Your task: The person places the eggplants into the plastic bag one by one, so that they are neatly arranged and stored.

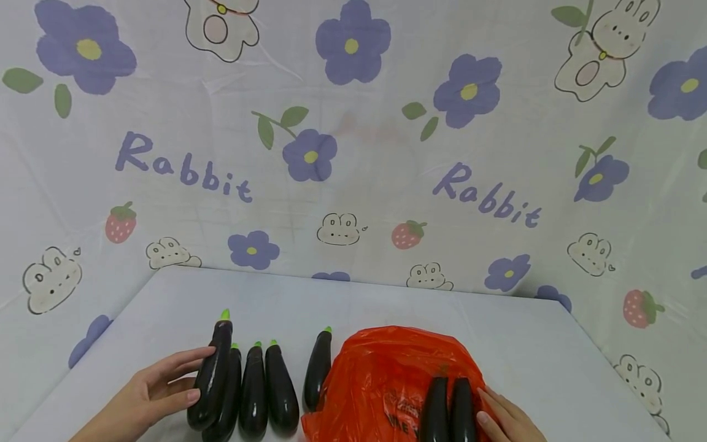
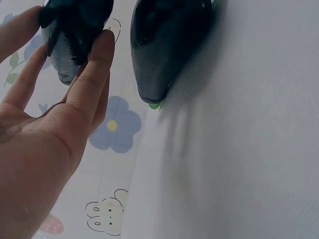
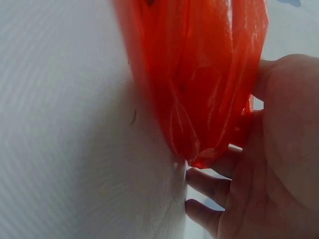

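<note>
My left hand [image 1: 149, 393] grips a glossy black eggplant [image 1: 212, 374] with a green tip, thumb on the near side and fingers on the far side. This eggplant is tilted and overlaps another eggplant [image 1: 231, 393] beside it. Two more, a middle eggplant [image 1: 254, 393] and a right-hand eggplant [image 1: 282, 390], lie alongside. At the right, my right hand [image 1: 508, 417] holds the side of a red plastic bag [image 1: 381, 368]. Part of its thumb and fingers is hidden behind the plastic in the right wrist view. Two eggplants [image 1: 434, 408] lie in the bag's mouth.
Another eggplant [image 1: 317, 368] lies against the bag's left side. Everything rests on a white table [image 1: 265, 301]. Behind it hangs a white cloth [image 1: 375, 190] printed with flowers, rabbits and strawberries.
</note>
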The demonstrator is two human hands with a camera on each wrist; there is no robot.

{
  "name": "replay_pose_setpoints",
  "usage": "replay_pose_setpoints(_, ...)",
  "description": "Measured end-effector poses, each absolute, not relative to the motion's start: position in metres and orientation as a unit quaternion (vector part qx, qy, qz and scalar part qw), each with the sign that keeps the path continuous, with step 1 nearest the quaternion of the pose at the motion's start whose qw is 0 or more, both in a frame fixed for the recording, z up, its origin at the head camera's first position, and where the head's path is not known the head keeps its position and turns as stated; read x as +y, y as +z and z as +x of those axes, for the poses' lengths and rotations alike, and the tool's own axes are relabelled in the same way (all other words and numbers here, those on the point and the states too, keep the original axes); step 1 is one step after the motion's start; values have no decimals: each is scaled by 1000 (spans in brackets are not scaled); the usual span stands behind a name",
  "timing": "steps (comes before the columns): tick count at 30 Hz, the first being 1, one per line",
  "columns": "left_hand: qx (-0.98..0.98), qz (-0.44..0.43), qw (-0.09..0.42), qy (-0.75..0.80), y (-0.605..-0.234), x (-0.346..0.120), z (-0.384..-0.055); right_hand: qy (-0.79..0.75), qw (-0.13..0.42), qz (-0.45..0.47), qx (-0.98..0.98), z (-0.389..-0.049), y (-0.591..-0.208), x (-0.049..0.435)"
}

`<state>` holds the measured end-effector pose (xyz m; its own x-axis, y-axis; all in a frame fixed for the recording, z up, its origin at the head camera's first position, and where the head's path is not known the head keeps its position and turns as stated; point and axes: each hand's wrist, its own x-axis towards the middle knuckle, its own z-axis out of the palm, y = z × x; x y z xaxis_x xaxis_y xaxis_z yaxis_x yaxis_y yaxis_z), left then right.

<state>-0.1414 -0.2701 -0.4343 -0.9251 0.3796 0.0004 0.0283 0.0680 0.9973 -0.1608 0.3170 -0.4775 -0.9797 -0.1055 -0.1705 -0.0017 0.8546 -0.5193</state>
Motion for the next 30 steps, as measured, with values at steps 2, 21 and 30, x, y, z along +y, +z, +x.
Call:
replay_pose_setpoints(2,717,146,132,668,-434,-270,-141,-269,99,-27,958,-161,-477,316)
replay_pose_setpoints(21,689,233,136,673,-416,-230,-137,-269,106,-27,957,-162,-477,316)
replay_pose_setpoints(30,703,204,171,659,-407,-206,-139,-263,98,-34,959,-160,-475,316)
